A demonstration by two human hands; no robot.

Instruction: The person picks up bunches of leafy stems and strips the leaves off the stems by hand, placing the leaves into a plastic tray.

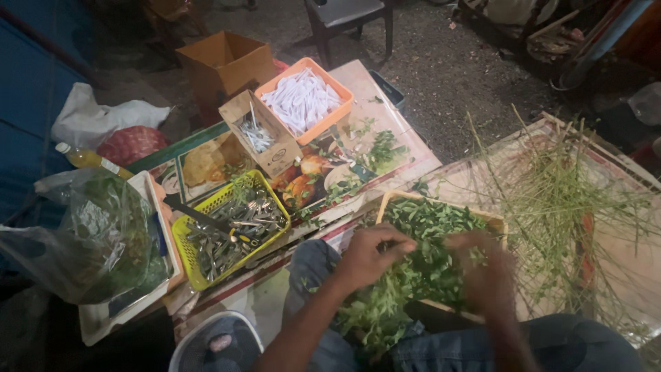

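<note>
My left hand [368,256] reaches into a pile of small green leaves [421,258], its fingers curled around some of them. My right hand [485,272] is blurred just to the right, over the same leaves, fingers down among them. The leaves lie in a shallow wooden tray [497,224] resting on my lap. A heap of bare green stems [561,200] is spread to the right of the tray.
On a picture-covered table stand a yellow basket of metal cutlery [227,227], a small cardboard box with plastic spoons [260,132], an orange tray of white plastic cutlery [303,100], a brown carton [224,62]. A clear bag of greens [96,234] and yellow bottle [86,158] sit left.
</note>
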